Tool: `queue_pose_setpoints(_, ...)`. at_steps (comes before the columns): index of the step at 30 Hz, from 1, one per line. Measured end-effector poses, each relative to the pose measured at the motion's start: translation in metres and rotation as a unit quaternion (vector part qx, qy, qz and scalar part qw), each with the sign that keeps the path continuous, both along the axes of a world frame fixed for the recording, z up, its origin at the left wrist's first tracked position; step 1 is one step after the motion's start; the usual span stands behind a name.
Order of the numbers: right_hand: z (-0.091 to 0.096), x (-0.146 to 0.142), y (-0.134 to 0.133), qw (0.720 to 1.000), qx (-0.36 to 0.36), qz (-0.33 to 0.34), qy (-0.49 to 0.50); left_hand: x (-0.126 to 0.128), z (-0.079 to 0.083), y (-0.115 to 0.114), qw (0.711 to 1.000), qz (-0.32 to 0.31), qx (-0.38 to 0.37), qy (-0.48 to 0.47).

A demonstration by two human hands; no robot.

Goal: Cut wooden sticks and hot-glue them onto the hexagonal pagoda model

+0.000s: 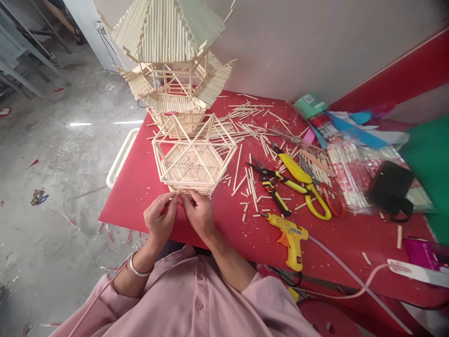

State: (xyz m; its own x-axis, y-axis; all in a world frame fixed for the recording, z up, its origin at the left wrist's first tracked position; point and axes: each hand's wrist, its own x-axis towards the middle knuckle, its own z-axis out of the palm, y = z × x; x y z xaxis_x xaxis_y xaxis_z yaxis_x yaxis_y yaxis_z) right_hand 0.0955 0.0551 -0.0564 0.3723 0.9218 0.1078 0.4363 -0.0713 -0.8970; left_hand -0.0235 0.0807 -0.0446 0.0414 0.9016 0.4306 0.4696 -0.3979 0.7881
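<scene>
Head view: we see the hexagonal stick frame (191, 165) at 12 o'clock from both hands, on the red table (129, 187). Floor and top ring look done; sides mostly open, so we judge it part-built. Pale, concentric-patterned floor, crossed struts. Left hand (159, 215) pinches what seems a short stick (171, 198); right hand (200, 213) is curled at the near edge, grip unclear to us. Roofed stick tower (168, 37) beyond, 12 o'clock.

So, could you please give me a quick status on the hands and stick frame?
Left hand, right hand: fingertips close together at hexagonal stick frame's near edge. Anything pinched too small to tell. Glue gun to the right, clear of both.
</scene>
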Motion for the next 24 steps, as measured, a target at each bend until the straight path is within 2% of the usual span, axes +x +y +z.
queue_pose_setpoints(24,-0.001,0.0003,-0.0006,1.0,0.012,0.0,0.001,-0.0001,0.0002,-0.0007,1.0,-0.007,0.003,-0.016)
